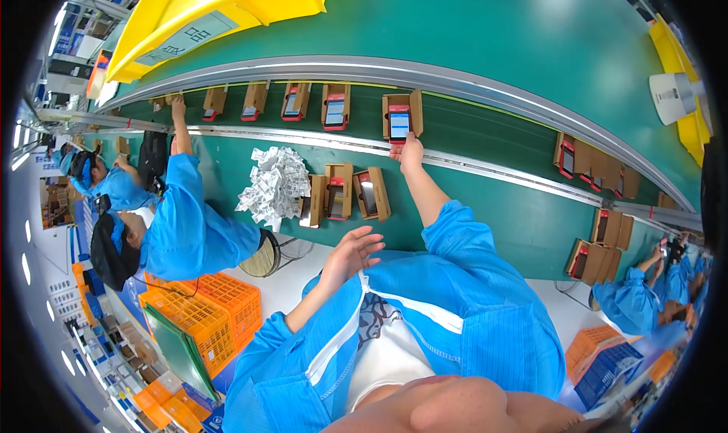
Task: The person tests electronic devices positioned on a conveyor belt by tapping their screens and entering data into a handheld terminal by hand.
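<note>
My right hand point(410, 154) reaches over to the belt. Its thumb lies at the lower edge of a red handheld terminal point(400, 123) with a lit screen, and its fingers are curled below. That terminal sits in an open cardboard box point(415, 114) with its flap up. My left hand point(353, 255) hovers in front of my body, fingers apart, holding nothing. Past it on the green bench point(425, 179) stand three open boxes point(371, 194) with devices in them. Beside these lies a heap of white printed paper packets point(274, 184).
Several boxed terminals point(335, 111) line the belt point(485, 130) to the left, more point(595, 164) to the right. A metal rail point(364, 67) edges the belt. A yellow bin point(250, 4) stands far left. Co-workers point(193, 224) sit at left and right. Orange crates point(235, 296) are on the floor.
</note>
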A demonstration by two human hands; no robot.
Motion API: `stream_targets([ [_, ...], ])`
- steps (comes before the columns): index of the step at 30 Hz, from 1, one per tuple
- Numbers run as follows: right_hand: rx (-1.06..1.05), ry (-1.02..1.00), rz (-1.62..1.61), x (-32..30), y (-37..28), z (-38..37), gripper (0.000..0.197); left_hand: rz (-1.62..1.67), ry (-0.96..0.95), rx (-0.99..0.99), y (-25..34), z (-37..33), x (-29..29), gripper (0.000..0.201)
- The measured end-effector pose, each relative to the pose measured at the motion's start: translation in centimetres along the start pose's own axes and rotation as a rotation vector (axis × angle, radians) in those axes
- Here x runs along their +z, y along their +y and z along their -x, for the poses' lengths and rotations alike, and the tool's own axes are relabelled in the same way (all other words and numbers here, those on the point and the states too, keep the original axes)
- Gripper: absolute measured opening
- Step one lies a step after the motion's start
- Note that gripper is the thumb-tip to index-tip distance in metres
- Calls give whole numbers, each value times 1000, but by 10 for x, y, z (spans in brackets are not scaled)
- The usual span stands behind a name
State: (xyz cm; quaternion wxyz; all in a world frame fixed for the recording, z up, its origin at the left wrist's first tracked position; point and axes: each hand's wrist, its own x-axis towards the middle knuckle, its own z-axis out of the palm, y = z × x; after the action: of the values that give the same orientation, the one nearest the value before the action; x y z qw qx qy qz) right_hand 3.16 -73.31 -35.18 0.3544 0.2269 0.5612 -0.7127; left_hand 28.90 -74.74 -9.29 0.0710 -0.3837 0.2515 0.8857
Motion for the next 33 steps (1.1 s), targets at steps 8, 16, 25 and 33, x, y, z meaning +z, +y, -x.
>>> stream_targets([
  [8, -51, 197, -46, -115, -69, 2, 35, -5, -58, -86, 16, -13, -3, 35],
  [16, -225, 493, 73, -324, -164, -8, 34, -173, -58, -171, -5, -28, 9, 36],
  [25, -409, 256, 129, -355, -181, 66, 31, -201, -149, -64, -59, -32, 103, 41],
  [33, -132, -382, -180, -261, -156, 308, 30, -76, -377, 172, -116, -65, 192, 56],
])
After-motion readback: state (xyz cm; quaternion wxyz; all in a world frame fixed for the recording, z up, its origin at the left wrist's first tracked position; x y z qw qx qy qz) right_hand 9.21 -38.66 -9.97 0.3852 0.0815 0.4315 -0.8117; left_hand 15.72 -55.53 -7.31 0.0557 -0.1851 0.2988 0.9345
